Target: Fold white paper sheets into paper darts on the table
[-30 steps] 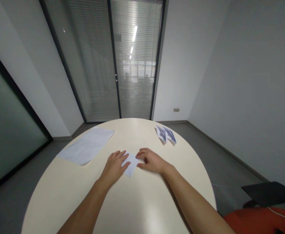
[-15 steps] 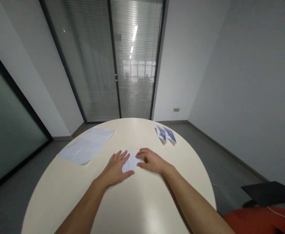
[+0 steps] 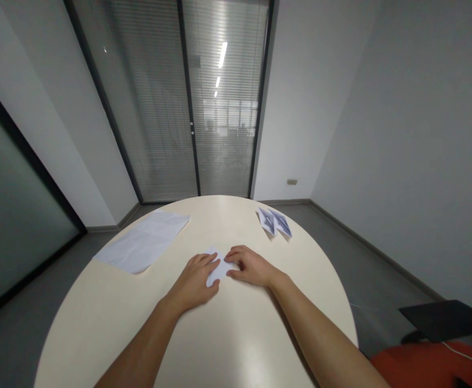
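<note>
A small folded piece of white paper (image 3: 216, 274) lies on the table between my two hands, partly covered by their fingers. My left hand (image 3: 198, 280) grips it from the left, fingers bent over its upper part and thumb at the lower edge. From the right, my right hand (image 3: 248, 266) holds the paper's edge between thumb and curled fingertips. How the layers are folded is hard to make out beneath the fingers.
A large creased white sheet (image 3: 145, 241) lies at the left of the round table (image 3: 203, 345). Two small folded papers with dark markings (image 3: 274, 222) sit at the back right. Beyond the right edge stands a red and black chair (image 3: 417, 364).
My left hand's fingers have drawn closer together and moved slightly right over the paper, and the thumb has pulled in. The paper's visible shape has changed. My right hand has stayed in place.
</note>
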Demonstrator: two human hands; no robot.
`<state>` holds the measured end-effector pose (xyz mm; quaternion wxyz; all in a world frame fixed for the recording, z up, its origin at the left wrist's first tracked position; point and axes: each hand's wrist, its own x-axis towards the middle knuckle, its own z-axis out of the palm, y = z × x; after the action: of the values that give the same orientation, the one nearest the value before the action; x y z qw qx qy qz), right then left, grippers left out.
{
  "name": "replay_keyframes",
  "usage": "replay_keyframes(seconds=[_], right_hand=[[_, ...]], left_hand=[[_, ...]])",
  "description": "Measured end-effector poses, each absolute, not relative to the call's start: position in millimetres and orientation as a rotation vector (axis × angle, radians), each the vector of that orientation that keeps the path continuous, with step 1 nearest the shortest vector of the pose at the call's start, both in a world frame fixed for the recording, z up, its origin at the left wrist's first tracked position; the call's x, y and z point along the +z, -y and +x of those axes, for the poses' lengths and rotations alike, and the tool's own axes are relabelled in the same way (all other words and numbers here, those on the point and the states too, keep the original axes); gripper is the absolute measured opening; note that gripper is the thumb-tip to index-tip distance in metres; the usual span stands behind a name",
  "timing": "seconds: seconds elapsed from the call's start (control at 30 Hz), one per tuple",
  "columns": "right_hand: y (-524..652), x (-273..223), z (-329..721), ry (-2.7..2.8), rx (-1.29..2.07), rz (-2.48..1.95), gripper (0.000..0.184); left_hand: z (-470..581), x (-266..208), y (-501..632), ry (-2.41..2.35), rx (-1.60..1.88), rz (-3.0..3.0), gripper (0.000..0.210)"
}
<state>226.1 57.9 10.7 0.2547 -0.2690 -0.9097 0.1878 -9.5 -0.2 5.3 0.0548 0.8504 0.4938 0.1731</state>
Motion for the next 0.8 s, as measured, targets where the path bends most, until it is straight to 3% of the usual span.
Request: replay_keyframes(seconds=[0.3,0.8], right_hand=[[-59.8,5.4,227.3,2.454,0.497,-0.732,0.032],[-59.4,7.6,227.4,2.448,0.519,-0.742,0.029]], left_hand=[[-10.1,9.0,1.7,-1.477,0.582,2.537,0.04],[-8.9,6.0,0.6,-1.444,0.528,2.539,0.048]])
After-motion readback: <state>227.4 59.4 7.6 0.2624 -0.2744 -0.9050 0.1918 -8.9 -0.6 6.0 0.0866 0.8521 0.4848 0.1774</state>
